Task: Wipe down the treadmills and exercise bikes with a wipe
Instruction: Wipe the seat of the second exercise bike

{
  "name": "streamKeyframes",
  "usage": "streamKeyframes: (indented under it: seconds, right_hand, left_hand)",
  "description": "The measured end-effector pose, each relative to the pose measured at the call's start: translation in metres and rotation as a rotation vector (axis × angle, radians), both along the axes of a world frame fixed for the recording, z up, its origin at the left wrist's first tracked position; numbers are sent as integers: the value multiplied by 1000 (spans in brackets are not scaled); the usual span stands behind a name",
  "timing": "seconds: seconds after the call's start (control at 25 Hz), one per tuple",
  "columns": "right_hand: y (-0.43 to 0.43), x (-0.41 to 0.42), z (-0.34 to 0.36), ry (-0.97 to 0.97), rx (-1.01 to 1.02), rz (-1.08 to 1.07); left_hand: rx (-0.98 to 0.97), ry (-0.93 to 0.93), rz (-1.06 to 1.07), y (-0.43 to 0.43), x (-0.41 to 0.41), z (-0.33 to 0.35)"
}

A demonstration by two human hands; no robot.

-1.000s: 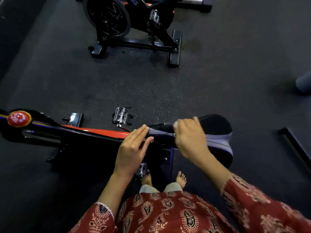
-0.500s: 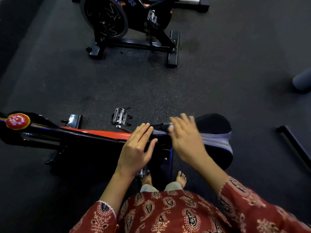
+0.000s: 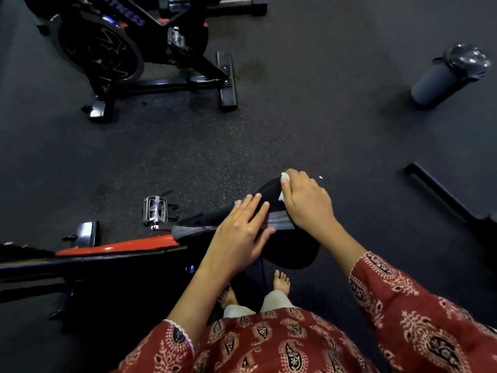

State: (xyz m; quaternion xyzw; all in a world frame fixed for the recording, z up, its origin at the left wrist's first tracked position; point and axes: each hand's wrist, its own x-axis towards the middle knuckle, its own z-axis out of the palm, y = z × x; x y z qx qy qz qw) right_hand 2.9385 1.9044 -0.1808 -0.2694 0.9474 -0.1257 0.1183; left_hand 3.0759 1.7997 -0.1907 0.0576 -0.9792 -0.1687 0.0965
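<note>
Below me stands an exercise bike with a black and red frame (image 3: 115,247) and a black and grey saddle (image 3: 293,250). My left hand (image 3: 240,232) lies flat, fingers straight, on the narrow front part of the saddle. My right hand (image 3: 306,201) presses a white wipe (image 3: 284,180) onto the wide rear part of the saddle. Only small corners of the wipe show from under the fingers. A metal pedal (image 3: 155,211) sticks out on the far side of the frame.
A second exercise bike (image 3: 129,49) with a black flywheel stands on the dark rubber floor at the upper left. A dark cylindrical bottle (image 3: 449,74) lies at the upper right. A black bar (image 3: 441,195) runs along the floor at right. My bare feet (image 3: 281,282) stand beside the seat post.
My right hand has slid with the wipe from the saddle's nose to its wide rear end. My left hand followed onto the saddle's front. The view shifted left and closer.
</note>
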Motion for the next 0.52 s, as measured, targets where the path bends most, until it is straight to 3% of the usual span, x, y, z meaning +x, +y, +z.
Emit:
streamKeyframes:
  seconds: [0.2, 0.32, 0.52]
  right_hand:
    - [32, 38, 6, -305, -205, -369]
    - [57, 63, 6, -453, -326, -391]
    - [36, 52, 7, -498, -331, -340]
  left_hand:
    - [25, -4, -69, 21, -15, -4]
    - [28, 3, -82, 25, -15, -6]
    - [29, -22, -85, 23, -14, -7]
